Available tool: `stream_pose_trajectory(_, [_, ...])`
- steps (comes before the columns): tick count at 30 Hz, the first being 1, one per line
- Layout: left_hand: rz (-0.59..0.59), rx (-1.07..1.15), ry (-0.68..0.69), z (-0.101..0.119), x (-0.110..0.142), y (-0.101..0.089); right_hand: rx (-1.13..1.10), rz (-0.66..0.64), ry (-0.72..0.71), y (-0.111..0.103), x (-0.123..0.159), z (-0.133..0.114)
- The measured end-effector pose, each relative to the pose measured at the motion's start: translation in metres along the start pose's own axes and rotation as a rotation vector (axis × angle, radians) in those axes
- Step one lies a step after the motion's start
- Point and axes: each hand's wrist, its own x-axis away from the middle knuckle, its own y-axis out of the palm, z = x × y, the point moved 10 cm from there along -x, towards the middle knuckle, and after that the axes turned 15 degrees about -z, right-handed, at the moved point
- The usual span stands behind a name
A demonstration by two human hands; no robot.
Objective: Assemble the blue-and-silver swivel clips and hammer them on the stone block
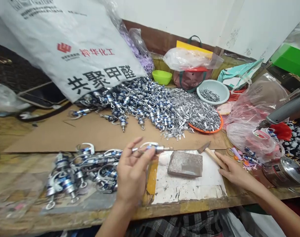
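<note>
The blue-and-silver metal piece (158,148) is in the left hand (131,174), pinched between the thumb and the bent fingers, and it lies to the right of the palm, with its long axis running nearly level from left to right. Its thin right end points toward the far left corner of the stone block (186,163); whether this end is above the block or only behind it, I cannot tell. The stone block rests on a white sheet (189,194), between the two hands, and its longer side also runs from left to right. The right hand (235,169) closes around the lower part of the wooden handle of a hammer (214,157); the handle slopes away from this hand, forward and to the left, so that the head is just beside the far right corner of the block. The left hand is raised, with its palm turned inward and its forearm coming up from the near edge; the right forearm enters low from the right side, with the back of the hand upward. More similar pieces (66,179) lie in a heap left of the left hand.
</note>
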Motion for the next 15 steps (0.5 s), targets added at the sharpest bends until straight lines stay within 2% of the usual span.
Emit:
stream_pose_trajectory(2, [0.105, 0.072, 0.07, 0.012, -0.017, -0.012, -0.054, -0.061, 0.033, 0.006, 0.011, 0.01])
stream_pose_trajectory(5, [0.197, 0.115, 0.104, 0.009, -0.032, -0.018, -0.196, -0.25, 0.21, 0.021, 0.039, 0.033])
stream_pose_trajectory(7, [0.206, 0.12, 0.101, -0.001, -0.038, -0.017, -0.241, -0.262, 0.219, 0.008, 0.05, 0.023])
stream_pose_trajectory(8, [0.207, 0.121, 0.097, -0.006, -0.039, -0.016, -0.246, -0.216, 0.165, -0.009, 0.051, 0.005])
stream_pose_trajectory(9, [0.209, 0.118, 0.091, -0.012, -0.041, -0.015, -0.239, -0.129, 0.064, -0.031, 0.048, -0.021])
stream_pose_trajectory(11, [0.216, 0.099, 0.081, -0.022, -0.041, -0.016, -0.26, -0.04, -0.066, -0.066, 0.034, -0.074])
stream_pose_trajectory(13, [0.232, 0.067, 0.073, -0.028, -0.04, -0.02, -0.3, -0.024, -0.216, -0.086, 0.01, -0.129])
stream_pose_trajectory(15, [0.251, 0.035, 0.063, -0.031, -0.036, -0.024, -0.389, 0.0, -0.304, -0.094, -0.021, -0.164])
